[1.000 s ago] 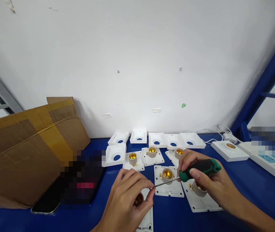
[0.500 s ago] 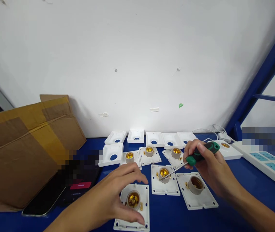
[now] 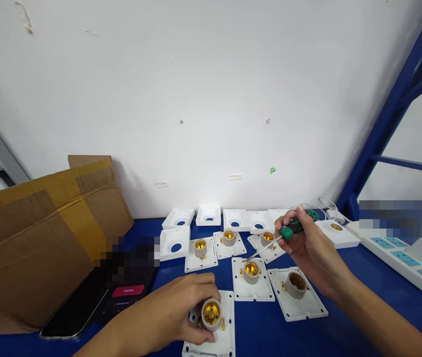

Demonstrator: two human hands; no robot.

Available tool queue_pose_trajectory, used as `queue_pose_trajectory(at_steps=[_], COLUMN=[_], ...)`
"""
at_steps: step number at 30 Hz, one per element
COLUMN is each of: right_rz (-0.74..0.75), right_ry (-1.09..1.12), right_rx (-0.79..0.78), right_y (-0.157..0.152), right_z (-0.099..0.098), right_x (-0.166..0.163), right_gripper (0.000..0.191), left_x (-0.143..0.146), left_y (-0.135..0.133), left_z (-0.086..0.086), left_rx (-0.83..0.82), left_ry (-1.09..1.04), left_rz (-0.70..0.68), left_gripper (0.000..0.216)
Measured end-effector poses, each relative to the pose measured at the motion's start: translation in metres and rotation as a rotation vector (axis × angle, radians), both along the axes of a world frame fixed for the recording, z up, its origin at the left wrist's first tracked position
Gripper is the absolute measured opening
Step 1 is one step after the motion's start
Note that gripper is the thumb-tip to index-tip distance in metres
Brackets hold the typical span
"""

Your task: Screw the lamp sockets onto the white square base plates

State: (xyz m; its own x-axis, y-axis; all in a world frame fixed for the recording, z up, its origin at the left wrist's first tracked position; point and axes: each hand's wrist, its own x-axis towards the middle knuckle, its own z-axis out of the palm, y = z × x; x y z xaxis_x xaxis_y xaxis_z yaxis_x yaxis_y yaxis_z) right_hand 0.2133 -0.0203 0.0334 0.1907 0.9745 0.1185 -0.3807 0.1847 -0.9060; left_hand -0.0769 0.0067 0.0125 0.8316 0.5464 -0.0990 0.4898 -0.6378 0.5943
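My left hand [image 3: 181, 307] is closed around the round collar of a lamp socket [image 3: 211, 314], whose brass threaded inside faces up from a square white base plate at the front. In my right hand [image 3: 313, 248] is a screwdriver [image 3: 293, 229] with a green and black handle. Its thin shaft slants down to the left, and the tip is above the back part of another base plate [image 3: 238, 292] with a socket [image 3: 251, 272]. To the right of that plate lies a further socket [image 3: 296, 285] on its own plate, touched by neither hand.
Several white square covers [image 3: 170, 250] with round holes stand along the wall, with more sockets [image 3: 200, 248] before them. A cardboard box [image 3: 47, 238] and a dark phone [image 3: 73, 307] are at left. A white power strip [image 3: 378, 258] and blue frame [image 3: 389, 109] are at right.
My left hand has closed from an open curve onto the front socket. The screwdriver tip has lifted off the middle socket toward the back of its plate. The view has shifted slightly.
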Motion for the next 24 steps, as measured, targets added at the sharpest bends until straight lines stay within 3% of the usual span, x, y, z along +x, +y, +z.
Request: queue_pose_trajectory(at_steps=[6, 12, 24], right_rz=[0.051, 0.098, 0.032], right_ry=[0.07, 0.007, -0.463], right_rx=[-0.026, -0.075, 0.083], right_y=[0.012, 0.008, -0.014], right_z=[0.005, -0.006, -0.026], right_x=[-0.027, -0.034, -0.04], right_gripper=[0.041, 0.029, 0.029], left_x=[0.003, -0.002, 0.005], left_y=[-0.008, -0.017, -0.022], left_z=[-0.017, -0.043, -0.031], left_rx=[-0.004, 0.083, 0.089], left_ry=[-0.038, -0.147, -0.233], left_rz=[-0.059, 0.023, 0.026], left_gripper=[0.032, 0.046, 0.037])
